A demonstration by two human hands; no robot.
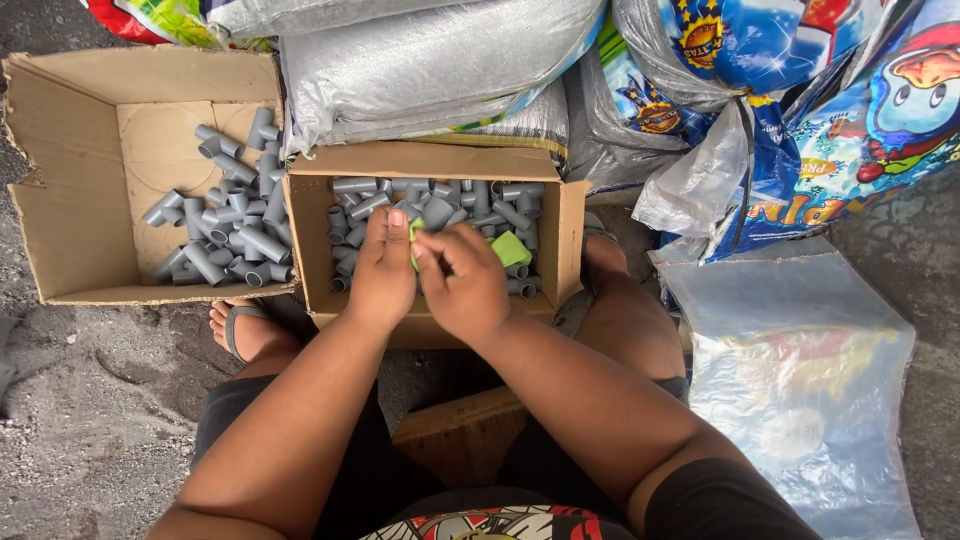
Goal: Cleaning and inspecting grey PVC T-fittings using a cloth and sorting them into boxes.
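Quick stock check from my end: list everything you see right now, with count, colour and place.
Cardboard boxes: two, brown, side by side on the ground.
Pipe fittings: many, grey, in both boxes.
Green pieces: at least two, one in the near box, one at the fingers.
Sacks: several, silver and printed, behind the boxes.
Clear bag: one, right of the knee.
Sandals: grey, on the feet.
Left hand, right hand: over the near box, pinching the green piece.

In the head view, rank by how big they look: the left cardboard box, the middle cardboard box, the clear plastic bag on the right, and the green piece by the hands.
1. Left cardboard box and clear plastic bag: alike, unranked.
2. Middle cardboard box.
3. Green piece, smallest.
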